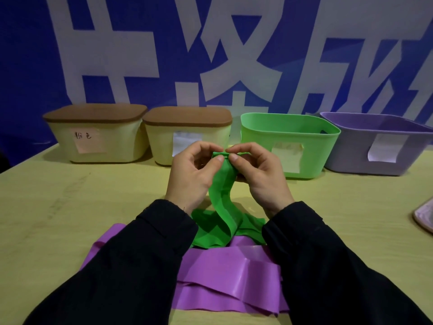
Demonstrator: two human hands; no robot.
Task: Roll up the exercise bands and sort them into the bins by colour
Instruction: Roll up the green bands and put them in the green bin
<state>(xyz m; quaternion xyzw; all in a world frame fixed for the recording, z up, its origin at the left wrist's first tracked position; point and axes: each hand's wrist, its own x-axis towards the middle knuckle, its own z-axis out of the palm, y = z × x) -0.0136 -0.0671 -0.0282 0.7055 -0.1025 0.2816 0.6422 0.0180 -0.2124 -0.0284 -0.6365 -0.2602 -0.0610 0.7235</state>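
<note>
While the head view looks down across a pale yellow-green table [70, 207] with a faint wood-like grain, a blue wall banner [28, 66] with huge white characters fills everything from ten to two o'clock. Along the table's far edge stands a row of four bins. At ten o'clock is a cream bin [98, 141] with rounded corners, a flat brown lid and a pink note bearing handwriting. Just beside it, toward eleven, a second cream bin [164, 146] has the same brown lid and a white label. At one o'clock the green bin [304, 137] is open, smooth plastic with a pale label on its front. At two o'clock the purple bin [365, 146] is open too, with a white label. At three o'clock a pinkish rounded edge [421, 216] enters the frame; what it is cannot be told.

Near centre, the left hand [192, 174] and right hand [260, 174] meet, thumbs and fingertips pinching the small rolled top end of the green band [220, 191]. Thin and matte, it hangs down in a soft curve, and its loose end lies crumpled at six o'clock on the purple band [222, 277]. That one is glossy, creased and spread in flat layers on the table between the black sleeves [131, 266].
</note>
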